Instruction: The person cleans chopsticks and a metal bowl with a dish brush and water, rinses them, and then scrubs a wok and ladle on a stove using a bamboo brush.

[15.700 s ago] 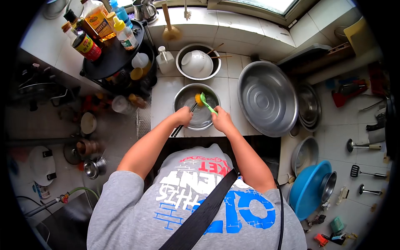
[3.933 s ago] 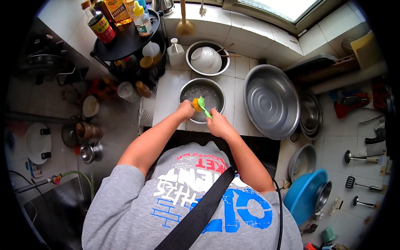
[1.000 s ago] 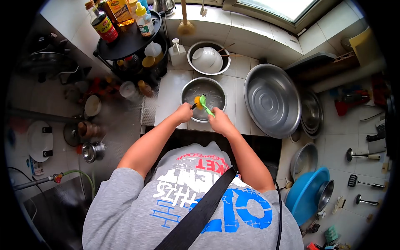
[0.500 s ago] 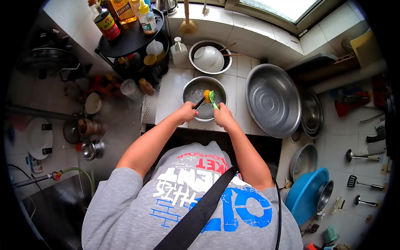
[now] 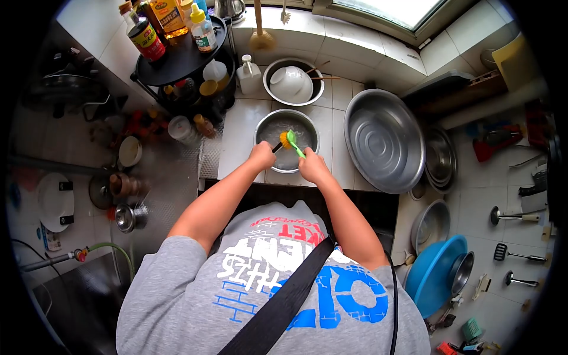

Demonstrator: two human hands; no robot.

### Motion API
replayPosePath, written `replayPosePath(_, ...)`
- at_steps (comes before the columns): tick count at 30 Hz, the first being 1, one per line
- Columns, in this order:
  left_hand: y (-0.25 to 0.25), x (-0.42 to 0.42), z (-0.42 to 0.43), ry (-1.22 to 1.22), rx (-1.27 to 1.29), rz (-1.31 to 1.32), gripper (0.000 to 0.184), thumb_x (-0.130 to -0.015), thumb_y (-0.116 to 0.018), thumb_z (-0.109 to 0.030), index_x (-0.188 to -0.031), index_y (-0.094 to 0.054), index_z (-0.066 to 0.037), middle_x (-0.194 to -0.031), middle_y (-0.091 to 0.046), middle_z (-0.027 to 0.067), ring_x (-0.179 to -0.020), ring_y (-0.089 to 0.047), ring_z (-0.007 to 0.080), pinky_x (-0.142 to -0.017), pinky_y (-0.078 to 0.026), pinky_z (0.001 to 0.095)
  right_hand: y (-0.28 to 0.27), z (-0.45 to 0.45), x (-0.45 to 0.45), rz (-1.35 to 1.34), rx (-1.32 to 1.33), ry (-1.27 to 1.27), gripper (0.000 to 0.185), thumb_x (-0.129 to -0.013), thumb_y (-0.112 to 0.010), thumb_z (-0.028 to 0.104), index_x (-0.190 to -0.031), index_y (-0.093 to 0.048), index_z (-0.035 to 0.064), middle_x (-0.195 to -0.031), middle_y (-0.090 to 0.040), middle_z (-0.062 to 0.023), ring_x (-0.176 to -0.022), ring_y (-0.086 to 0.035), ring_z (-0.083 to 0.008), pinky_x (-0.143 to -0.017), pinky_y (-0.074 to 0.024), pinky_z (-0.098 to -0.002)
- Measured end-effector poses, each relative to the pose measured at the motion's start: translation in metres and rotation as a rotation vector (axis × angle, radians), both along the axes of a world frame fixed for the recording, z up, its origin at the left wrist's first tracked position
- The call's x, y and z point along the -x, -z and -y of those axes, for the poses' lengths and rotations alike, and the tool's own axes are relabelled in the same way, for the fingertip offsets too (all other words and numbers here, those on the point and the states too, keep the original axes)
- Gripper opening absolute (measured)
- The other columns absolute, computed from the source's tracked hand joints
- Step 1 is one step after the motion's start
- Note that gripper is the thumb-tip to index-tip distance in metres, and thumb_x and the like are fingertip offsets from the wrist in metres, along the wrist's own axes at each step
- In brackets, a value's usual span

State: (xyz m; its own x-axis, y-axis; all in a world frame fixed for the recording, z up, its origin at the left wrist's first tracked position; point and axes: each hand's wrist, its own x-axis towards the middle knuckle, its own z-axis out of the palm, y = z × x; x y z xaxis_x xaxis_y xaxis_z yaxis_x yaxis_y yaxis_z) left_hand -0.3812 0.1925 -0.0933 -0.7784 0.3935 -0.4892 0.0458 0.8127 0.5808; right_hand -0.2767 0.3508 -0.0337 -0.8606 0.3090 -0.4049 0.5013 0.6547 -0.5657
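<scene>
My left hand (image 5: 262, 155) is closed around the dark handle of a brush with orange bristles (image 5: 284, 141). In my right hand (image 5: 313, 166) is the light green handle of a second brush (image 5: 293, 141). The two brush heads meet, or nearly so, above a round metal basin (image 5: 306, 125) with what looks like water in it. Both hands are at the near rim of this basin. The green brush's bristles are mostly hidden against the orange ones.
Behind stands another metal basin (image 5: 268, 87) holding white bowls (image 5: 292, 84) and chopsticks. A white pump bottle (image 5: 248, 76) is beside it. To the right leans a large metal basin (image 5: 384, 139). A black rack (image 5: 177, 68) with bottles is at left; a blue basin (image 5: 435, 278) sits lower right.
The green brush's handle slants more now, its head leaning left against the orange bristles. Both brushes have shifted slightly left within the basin. The whole view has moved a little.
</scene>
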Motion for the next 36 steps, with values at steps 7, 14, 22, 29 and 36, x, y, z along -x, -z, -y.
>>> replayPosePath(7, 0.010, 0.005, 0.000, -0.329, -0.232, 0.326, 0.016, -0.082, -0.064, -0.005, -0.096, -0.062, 0.003, -0.078, -0.066, 0.0149, -0.064, -0.065, 0.0215, -0.051, -0.049, 0.0392, -0.011, 0.000, 0.003, 0.028, 0.005, -0.104, 0.038, -0.090, -0.055, 0.021, -0.121, -0.054, -0.0007, -0.105, -0.063, -0.0319, -0.104, -0.059, -0.0482, -0.092, -0.0463, -0.0517)
replayPosePath(14, 0.011, 0.004, 0.002, -0.125, -0.042, 0.215, 0.020, -0.081, -0.056, -0.005, -0.095, -0.065, 0.006, -0.089, -0.067, 0.0252, -0.078, -0.068, 0.0341, -0.065, -0.053, 0.0416, -0.007, 0.005, -0.001, -0.032, 0.020, -0.089, 0.035, -0.089, -0.056, 0.020, -0.116, -0.055, -0.0029, -0.102, -0.064, -0.0327, -0.099, -0.061, -0.0489, -0.088, -0.0477, -0.0530)
replayPosePath(22, -0.008, -0.008, 0.006, 0.039, 0.029, 0.026, 0.026, -0.081, -0.055, -0.007, -0.100, -0.067, 0.005, -0.105, -0.065, 0.0298, -0.104, -0.063, 0.0422, -0.089, -0.051, 0.0452, 0.002, -0.003, 0.008, -0.012, -0.084, -0.075, 0.029, -0.092, -0.055, 0.020, -0.107, -0.057, -0.0038, -0.097, -0.064, -0.0324, -0.094, -0.062, -0.0484, -0.085, -0.0496, -0.0531)
replayPosePath(29, -0.015, -0.015, 0.000, 0.190, 0.098, -0.286, 0.023, -0.082, -0.056, -0.003, -0.102, -0.065, 0.004, -0.114, -0.062, 0.0206, -0.108, -0.060, 0.0420, -0.088, -0.050, 0.0483, 0.035, 0.004, -0.015, -0.214, -0.342, -0.171, 0.042, -0.091, -0.055, 0.017, -0.131, -0.051, 0.0041, -0.103, -0.056, -0.0222, -0.084, -0.063, -0.0438, -0.076, -0.0532, -0.0507)
replayPosePath(36, -0.019, -0.016, -0.001, 0.189, -0.229, -0.626, 0.028, -0.087, -0.062, -0.012, -0.113, -0.061, -0.001, -0.103, -0.065, 0.0136, -0.088, -0.062, 0.0275, -0.075, -0.051, 0.0357, -0.002, 0.005, -0.015, -0.421, -0.489, -0.263, 0.067, -0.086, -0.056, 0.011, -0.148, -0.037, 0.0282, -0.091, -0.055, -0.0159, -0.075, -0.062, -0.0356, -0.065, -0.0529, -0.0455)
